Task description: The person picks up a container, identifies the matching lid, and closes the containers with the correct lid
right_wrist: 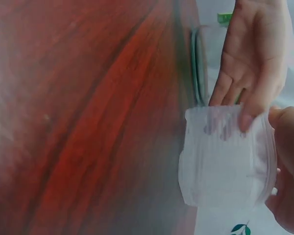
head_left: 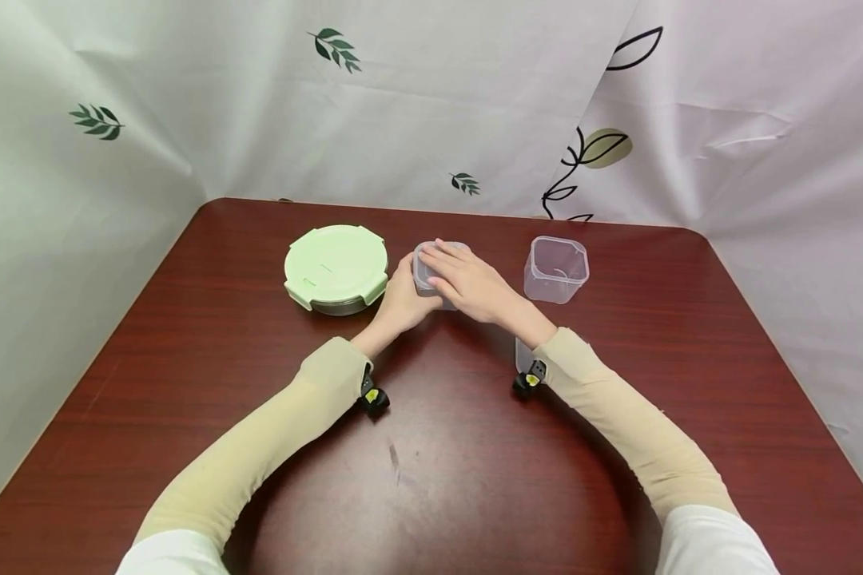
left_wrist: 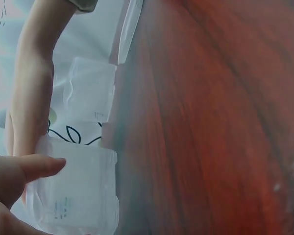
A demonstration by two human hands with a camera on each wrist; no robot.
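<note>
A clear plastic food container (head_left: 451, 304) with a translucent lid (head_left: 424, 270) stands at the table's middle rear. My left hand (head_left: 401, 303) grips its left side, thumb at the front; in the right wrist view, fingertips show through the far wall of the container (right_wrist: 220, 161). My right hand (head_left: 475, 286) lies over the lid from the right, its fingers extended across the top. The left wrist view shows the thumb of the left hand (left_wrist: 14, 176) against the container wall (left_wrist: 83, 186), with small printed marks low on it.
Left of the hands sits a round box with a pale green clip lid (head_left: 336, 263). To the right is a second clear container (head_left: 555, 287), lidless. A flat translucent lid (head_left: 523, 356) lies partly under the right wrist. Patterned white cloth (head_left: 403, 120) hangs behind the table (head_left: 431, 447).
</note>
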